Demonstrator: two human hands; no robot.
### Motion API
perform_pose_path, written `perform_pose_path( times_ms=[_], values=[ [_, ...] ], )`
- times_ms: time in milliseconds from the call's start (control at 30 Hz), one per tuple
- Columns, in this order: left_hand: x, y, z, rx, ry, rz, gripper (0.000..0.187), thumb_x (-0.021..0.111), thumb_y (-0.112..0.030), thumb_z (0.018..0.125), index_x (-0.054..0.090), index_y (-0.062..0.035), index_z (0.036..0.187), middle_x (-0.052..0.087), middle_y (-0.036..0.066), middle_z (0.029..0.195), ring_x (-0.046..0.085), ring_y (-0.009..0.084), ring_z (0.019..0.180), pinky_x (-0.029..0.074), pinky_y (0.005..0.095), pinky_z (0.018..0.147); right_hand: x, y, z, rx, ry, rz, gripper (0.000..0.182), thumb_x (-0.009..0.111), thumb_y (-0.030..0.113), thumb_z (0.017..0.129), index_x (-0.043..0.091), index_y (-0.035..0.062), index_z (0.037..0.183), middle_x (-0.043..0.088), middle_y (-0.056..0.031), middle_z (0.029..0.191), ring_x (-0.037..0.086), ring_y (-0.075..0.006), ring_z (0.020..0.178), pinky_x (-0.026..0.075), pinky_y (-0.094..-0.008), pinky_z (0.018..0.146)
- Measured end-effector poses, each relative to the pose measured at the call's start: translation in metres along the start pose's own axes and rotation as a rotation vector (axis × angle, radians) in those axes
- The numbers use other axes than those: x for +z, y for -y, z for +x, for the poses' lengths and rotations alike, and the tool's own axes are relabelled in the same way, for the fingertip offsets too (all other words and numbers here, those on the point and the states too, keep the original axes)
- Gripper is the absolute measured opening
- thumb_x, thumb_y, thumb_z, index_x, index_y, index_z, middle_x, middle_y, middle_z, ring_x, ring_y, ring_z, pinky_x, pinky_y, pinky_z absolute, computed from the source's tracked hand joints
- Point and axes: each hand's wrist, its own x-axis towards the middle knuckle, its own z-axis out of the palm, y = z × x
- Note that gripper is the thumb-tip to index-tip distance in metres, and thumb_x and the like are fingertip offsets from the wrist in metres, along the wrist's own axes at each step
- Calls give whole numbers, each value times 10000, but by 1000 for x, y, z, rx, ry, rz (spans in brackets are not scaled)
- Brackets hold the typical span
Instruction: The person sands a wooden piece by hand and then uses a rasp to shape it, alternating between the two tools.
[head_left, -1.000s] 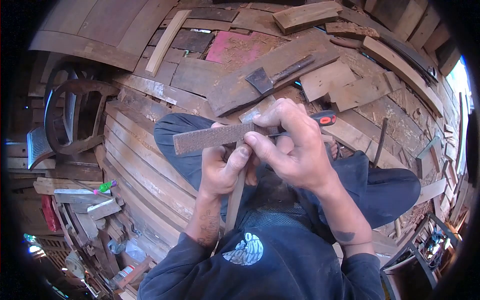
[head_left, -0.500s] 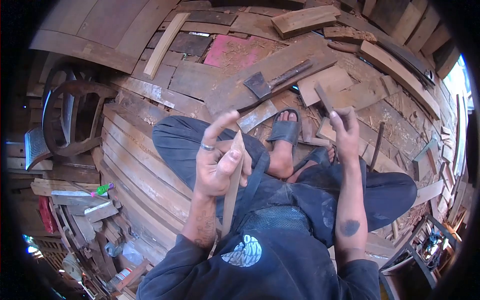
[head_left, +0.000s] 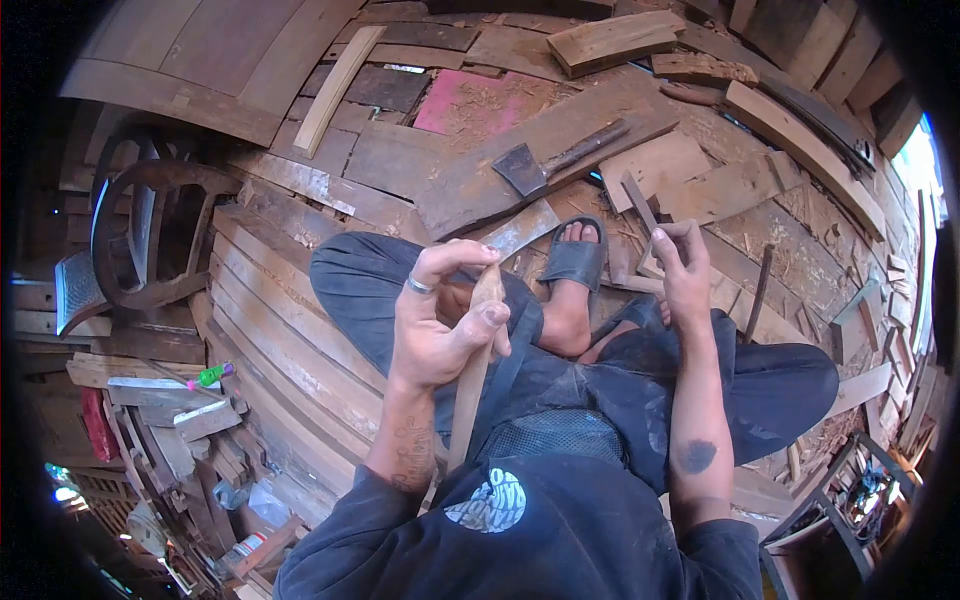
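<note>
My left hand (head_left: 440, 315) is closed round a wooden stick (head_left: 466, 405) cut to a point at its upper end. The index fingertip bends over to that point, and the thumb presses on the stick's side. The stick's lower end comes down against my shirt front. To the right, my right hand (head_left: 683, 262) pinches a narrow flat blade-like tool (head_left: 638, 203) between thumb and fingers, its far end angled up and left. Any handle is hidden in the fist. The two hands are well apart, above my crossed legs.
A hatchet (head_left: 560, 155) lies on a wide board (head_left: 450, 200) ahead of my feet. Long planks (head_left: 290, 330) are stacked on the left, beside a curved wooden frame (head_left: 150, 235). Wood blocks (head_left: 615, 45), offcuts and shavings cover the floor. A metal rod (head_left: 758, 293) stands near my right knee.
My left index finger has come down from a raised position onto the stick's pointed end. The right hand with the blade-like tool has barely shifted.
</note>
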Motion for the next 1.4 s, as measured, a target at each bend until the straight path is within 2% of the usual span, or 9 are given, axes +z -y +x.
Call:
perform_pose_path(
  times_ms=[233, 467, 567, 667, 800, 1000, 1067, 1167, 1400],
  values=[
    [0, 2, 4, 34, -64, 41, 532, 680, -9, 951, 450, -12, 1430, 629, 87, 871, 707, 175, 755, 580, 295, 699, -2, -4, 3, 17, 3, -3, 162, 677, 168, 999, 625, 16, 1020, 621, 2, 894, 545, -69, 831, 448, -250, 764],
    [-2, 1, 5, 32, -60, -7, 495, 478, -151, 1050, 341, 12, 1497, 671, 182, 770, 697, 259, 718, 581, 351, 687, 0, -7, 3, 10, 15, -17, 161, 676, 166, 999, 626, 14, 1022, 639, -10, 907, 562, -77, 841, 463, -257, 781],
    [7, -6, 8, 14, -108, 32, 535, 477, -238, 1041, 331, -6, 1500, 665, 197, 716, 686, 293, 647, 584, 397, 620, 0, -4, 2, 15, 20, -18, 162, 677, 164, 998, 626, 13, 1022, 640, -11, 905, 563, -77, 840, 466, -259, 779],
    [-9, 7, 4, 32, 4, -5, 448, 474, -140, 1045, 397, 25, 1455, 673, 177, 776, 685, 236, 701, 577, 351, 662, -1, -5, 1, 22, 22, -13, 168, 680, 167, 998, 626, 11, 1024, 635, -8, 893, 562, -78, 836, 466, -260, 776],
    [-3, 2, 6, 28, -52, 4, 428, 536, -148, 1032, 461, 37, 1411, 672, 141, 782, 668, 192, 643, 562, 305, 616, -1, -2, 0, 24, 41, -13, 174, 672, 172, 1004, 617, 11, 1042, 631, -11, 914, 561, -79, 856, 467, -264, 776],
    [1, 9, 0, -150, -21, 112, 383, 654, -187, 1019, 567, 61, 1297, 663, 77, 794, 632, 102, 604, 507, 219, 548, 12, 35, -7, -145, 131, -81, 349, 636, 203, 1035, 599, 3, 1318, 619, -13, 969, 547, -78, 886, 462, -261, 771],
    [10, 10, -1, -190, -45, 124, 366, 620, -229, 1045, 571, 56, 1269, 649, 78, 768, 620, 112, 569, 498, 230, 523, 18, 59, -12, -204, 218, 4, 442, 633, 207, 1038, 550, -10, 1414, 640, -23, 1008, 570, -97, 919, 475, -275, 810],
    [13, 14, -2, -194, -66, 122, 371, 586, -274, 1063, 573, 50, 1243, 639, 82, 740, 599, 116, 523, 481, 231, 500, 23, 100, -27, -65, 412, 171, 530, 630, 176, 1035, 490, -29, 1503, 669, -109, 1223, 617, -177, 1101, 484, -325, 956],
    [17, 14, -4, -212, -102, 149, 406, 556, -321, 1077, 570, 38, 1265, 607, 55, 703, 562, 94, 508, 435, 220, 487, 60, 118, -37, -505, 454, 121, 524, 640, 91, 989, 518, -18, 1486, 588, -205, 1436, 602, -309, 1287, 455, -367, 1072]
  ],
)
